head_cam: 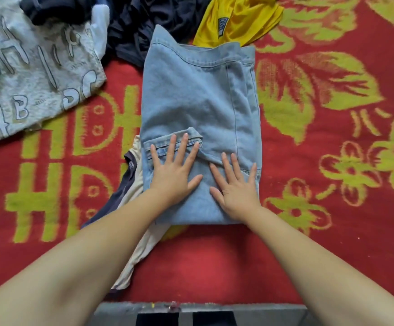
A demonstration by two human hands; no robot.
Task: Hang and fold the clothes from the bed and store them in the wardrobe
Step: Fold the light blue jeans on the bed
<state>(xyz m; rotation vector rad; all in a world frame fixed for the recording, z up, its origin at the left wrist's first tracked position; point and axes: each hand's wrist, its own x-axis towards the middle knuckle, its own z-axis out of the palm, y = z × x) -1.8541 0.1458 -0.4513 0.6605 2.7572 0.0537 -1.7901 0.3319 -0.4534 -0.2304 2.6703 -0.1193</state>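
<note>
A light blue denim garment (pixel 198 97) lies folded into a tall rectangle in the middle of the bed. My left hand (pixel 174 168) presses flat on its near left part, fingers spread over a folded seam. My right hand (pixel 236 184) lies flat beside it on the near right part, fingers straight. A cream and navy garment (pixel 134 196) sticks out from under the denim on the left.
The bed is covered by a red blanket (pixel 308 231) with yellow-green flowers. A grey printed garment (pixel 26 74) lies at the far left, dark navy clothes (pixel 130 31) at the back, a yellow shirt (pixel 238 17) behind the denim. The bed's near edge (pixel 200 309) is at the bottom.
</note>
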